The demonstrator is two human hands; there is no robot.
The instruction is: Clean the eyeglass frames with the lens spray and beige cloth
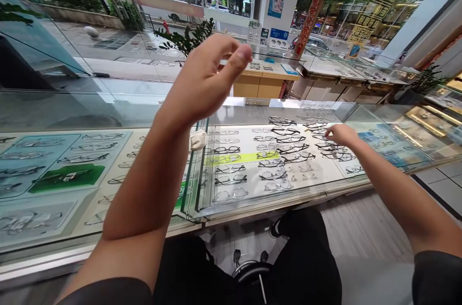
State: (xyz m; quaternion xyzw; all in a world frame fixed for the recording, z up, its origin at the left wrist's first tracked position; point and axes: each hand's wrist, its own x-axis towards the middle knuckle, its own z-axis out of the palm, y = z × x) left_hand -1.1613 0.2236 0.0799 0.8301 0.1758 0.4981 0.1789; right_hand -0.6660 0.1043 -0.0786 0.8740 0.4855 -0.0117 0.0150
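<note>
My left hand is raised above the glass display counter, with its fingers curled in and the thumb lying along them. No object shows in it. Farther right, my right hand reaches low over the counter, its fingertips pinched at a pair of eyeglasses; the fingers partly hide it. Close to that hand, more dark-framed eyeglasses lie in a column. Left of it runs another column of black eyeglasses. Thinner frames and clear eyeglasses are arranged in rows between my arms.
A glass divider stands beside my left forearm, near a small whitish object. Blue trays and a green cloth with eyeglasses lie at left. Below are my legs and a stool. A window and lower cabinet stand beyond.
</note>
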